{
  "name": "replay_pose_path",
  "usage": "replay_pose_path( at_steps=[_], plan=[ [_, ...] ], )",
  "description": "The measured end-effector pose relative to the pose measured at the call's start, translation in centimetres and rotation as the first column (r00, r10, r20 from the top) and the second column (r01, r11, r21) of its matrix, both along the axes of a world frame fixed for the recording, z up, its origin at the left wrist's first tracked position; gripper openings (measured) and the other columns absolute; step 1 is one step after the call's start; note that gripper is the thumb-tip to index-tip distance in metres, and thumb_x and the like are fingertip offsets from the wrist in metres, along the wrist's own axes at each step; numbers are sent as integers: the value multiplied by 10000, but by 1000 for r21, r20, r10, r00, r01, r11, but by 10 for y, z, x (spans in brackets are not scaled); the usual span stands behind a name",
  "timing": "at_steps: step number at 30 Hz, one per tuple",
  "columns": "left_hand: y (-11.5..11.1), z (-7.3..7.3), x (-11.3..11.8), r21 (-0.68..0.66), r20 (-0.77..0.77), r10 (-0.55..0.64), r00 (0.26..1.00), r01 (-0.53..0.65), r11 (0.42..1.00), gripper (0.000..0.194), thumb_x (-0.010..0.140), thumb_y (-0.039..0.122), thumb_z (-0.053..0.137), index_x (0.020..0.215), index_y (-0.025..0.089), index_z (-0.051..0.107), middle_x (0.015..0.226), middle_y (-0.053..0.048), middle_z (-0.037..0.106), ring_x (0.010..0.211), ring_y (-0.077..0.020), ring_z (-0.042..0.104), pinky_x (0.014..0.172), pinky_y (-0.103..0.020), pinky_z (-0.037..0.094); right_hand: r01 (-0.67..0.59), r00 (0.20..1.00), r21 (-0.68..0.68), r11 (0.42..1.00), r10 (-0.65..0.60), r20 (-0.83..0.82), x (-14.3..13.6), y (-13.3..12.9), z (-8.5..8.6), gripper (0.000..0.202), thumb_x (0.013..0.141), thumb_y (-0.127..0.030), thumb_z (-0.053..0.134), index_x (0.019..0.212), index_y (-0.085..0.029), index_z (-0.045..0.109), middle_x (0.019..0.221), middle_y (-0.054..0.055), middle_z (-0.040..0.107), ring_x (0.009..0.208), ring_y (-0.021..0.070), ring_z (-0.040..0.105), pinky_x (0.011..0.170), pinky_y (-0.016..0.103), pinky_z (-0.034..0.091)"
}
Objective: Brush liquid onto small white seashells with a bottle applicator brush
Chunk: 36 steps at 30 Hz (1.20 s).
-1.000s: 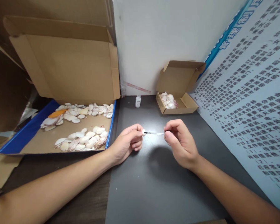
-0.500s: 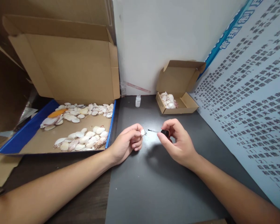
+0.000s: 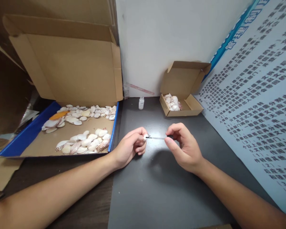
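Note:
Over the dark grey mat, my left hand [image 3: 131,146] pinches a small white shell [image 3: 145,137] with a bit of metal at its right side. My right hand [image 3: 184,146] grips the black cap of a thin brush [image 3: 157,138], held level and pointing left. The dark brush tip meets the shell at my left fingertips; whether it touches the metal part is too small to tell. A small clear bottle [image 3: 141,103] with a white label stands upright behind the hands, near the wall.
An open blue-edged box [image 3: 113,135] at the left holds many shells and an orange piece. A small open cardboard box [image 3: 193,112] with shells stands at the back right. A printed sheet [image 3: 259,95] lines the right side.
The brush in my right hand has moved left and slightly down, and its tip has closed the gap to the shell. My left hand has hardly moved.

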<state>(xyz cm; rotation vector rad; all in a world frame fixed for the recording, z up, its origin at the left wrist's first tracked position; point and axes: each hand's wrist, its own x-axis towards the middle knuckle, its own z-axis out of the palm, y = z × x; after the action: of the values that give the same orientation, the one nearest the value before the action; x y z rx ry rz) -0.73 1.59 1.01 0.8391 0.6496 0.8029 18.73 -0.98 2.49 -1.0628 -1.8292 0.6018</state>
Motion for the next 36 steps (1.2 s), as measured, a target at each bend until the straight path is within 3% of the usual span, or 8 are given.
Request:
replay_pose_path(
  at_steps=[36],
  plan=[
    [0,-2,0,44,-49,-34,998,36,998,102,830,208,516,764,201,439,538,96,249,463,-74,254,511,-241,226,-7,1000,-8,1000,7,-15,0,-1,0,113,883,-191,573,932,-250,490,739,-35,506,554,112,467,512,258,430]
  ],
)
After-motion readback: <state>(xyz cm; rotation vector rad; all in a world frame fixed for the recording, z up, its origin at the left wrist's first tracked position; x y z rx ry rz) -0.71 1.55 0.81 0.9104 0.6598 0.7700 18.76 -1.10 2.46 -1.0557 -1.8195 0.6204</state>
